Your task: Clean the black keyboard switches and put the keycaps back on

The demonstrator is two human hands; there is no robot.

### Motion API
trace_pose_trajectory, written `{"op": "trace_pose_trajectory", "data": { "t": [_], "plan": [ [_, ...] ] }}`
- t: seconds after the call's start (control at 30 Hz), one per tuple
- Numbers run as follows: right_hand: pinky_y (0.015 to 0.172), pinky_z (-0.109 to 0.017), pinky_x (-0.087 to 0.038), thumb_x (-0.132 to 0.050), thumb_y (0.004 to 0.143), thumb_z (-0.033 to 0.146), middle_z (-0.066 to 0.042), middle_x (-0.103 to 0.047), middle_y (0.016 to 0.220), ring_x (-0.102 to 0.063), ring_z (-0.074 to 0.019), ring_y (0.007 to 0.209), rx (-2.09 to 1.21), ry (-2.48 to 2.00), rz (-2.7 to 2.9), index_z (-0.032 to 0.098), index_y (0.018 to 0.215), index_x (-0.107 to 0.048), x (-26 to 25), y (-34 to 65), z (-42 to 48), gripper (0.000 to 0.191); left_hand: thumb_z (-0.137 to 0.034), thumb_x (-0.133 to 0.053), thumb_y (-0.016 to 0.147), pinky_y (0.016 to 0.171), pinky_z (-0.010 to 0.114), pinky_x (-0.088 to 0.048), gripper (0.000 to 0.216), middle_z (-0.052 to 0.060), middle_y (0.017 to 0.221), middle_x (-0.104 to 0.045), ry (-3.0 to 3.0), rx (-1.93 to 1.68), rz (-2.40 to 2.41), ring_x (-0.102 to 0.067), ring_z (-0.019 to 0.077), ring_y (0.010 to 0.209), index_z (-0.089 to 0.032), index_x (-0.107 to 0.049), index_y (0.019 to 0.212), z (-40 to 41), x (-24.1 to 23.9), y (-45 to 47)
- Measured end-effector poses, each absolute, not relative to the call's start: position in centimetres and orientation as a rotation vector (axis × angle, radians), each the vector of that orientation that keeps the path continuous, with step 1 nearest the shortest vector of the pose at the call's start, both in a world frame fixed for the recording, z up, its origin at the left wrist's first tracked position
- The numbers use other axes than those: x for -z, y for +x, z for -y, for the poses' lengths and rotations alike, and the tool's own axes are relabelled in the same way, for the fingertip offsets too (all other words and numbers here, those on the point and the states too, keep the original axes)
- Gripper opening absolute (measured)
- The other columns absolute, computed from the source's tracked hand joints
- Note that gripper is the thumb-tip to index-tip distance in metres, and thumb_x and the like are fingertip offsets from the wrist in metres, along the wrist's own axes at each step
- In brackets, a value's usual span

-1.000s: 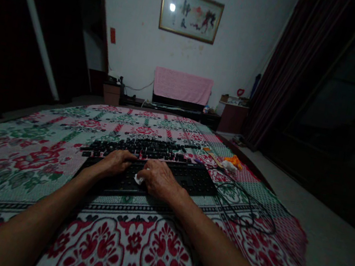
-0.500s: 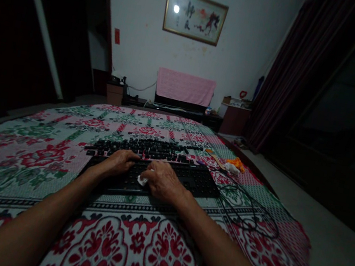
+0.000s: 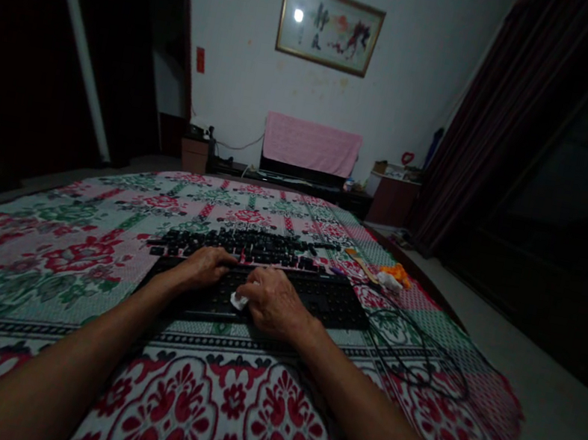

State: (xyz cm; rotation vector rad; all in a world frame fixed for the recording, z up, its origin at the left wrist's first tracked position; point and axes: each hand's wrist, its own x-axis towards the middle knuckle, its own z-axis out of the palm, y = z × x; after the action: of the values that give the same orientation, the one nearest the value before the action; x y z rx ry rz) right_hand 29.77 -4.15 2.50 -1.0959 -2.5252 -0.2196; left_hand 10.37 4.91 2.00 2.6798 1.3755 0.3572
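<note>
A black keyboard (image 3: 333, 301) stripped of its keycaps lies across the bedspread in front of me. My left hand (image 3: 204, 267) rests on its left half, the fingers bent over the far edge and holding it. Pinched in my right hand (image 3: 275, 300) is a crumpled white tissue (image 3: 238, 302), pressed against the keyboard's middle. My right fingertips are partly hidden. Just beyond the keyboard, many loose black keycaps (image 3: 261, 244) lie spread in a wide band.
Right of the keycaps lie a brush with a wooden handle (image 3: 360, 263), an orange cloth (image 3: 398, 273) and a white crumpled wad (image 3: 388, 282). A black cable (image 3: 427, 387) coils at the right over the patterned bedspread (image 3: 230, 421). A pink cloth (image 3: 312, 143) hangs at the far wall.
The whole view has shifted slightly, so things appear a little further right. Both hands keep nearly the same places on the keyboard, and the tissue stays in my right hand.
</note>
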Motion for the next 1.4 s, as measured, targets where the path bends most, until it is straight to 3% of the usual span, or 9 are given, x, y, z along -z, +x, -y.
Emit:
{"op": "trace_pose_trajectory", "data": {
  "t": [0.33,0.57,1.4],
  "plan": [
    [0.07,-0.029,-0.029,-0.048,0.076,0.016,-0.006,-0.05,0.082,-0.04,-0.0168,0.078,0.266,-1.199,2.546,0.016,0.079,-0.062,-2.4,30.1,4.0,0.014,-0.019,-0.041,0.074,0.087,0.027,-0.041,0.041,0.004,0.107,-0.063,2.69,-0.411,-1.379,-0.056,0.0184,0.099,-0.021,-0.06,0.111,-5.1,-1.6,10.2],
    [0.075,-0.029,-0.029,-0.048,0.077,0.013,-0.004,-0.05,0.093,-0.04,-0.0163,0.085,0.126,-0.994,2.578,0.022,0.091,-0.063,-2.5,29.1,4.5,0.022,-0.02,-0.042,0.075,0.088,0.025,-0.041,0.04,0.004,0.108,-0.063,2.698,-0.411,-1.39,-0.056,0.0171,0.1,-0.021,-0.06,0.11,-5.0,-1.7,10.4],
    [0.074,-0.029,-0.031,-0.043,0.075,0.014,-0.006,-0.05,0.085,-0.041,-0.0158,0.08,0.151,-1.086,2.635,0.015,0.077,-0.059,-2.1,29.8,3.2,0.016,-0.019,-0.042,0.075,0.086,0.026,-0.042,0.038,0.004,0.105,-0.064,2.683,-0.468,-1.382,-0.057,0.0181,0.098,-0.022,-0.062,0.108,-4.5,-1.6,10.4]
  ]
}}
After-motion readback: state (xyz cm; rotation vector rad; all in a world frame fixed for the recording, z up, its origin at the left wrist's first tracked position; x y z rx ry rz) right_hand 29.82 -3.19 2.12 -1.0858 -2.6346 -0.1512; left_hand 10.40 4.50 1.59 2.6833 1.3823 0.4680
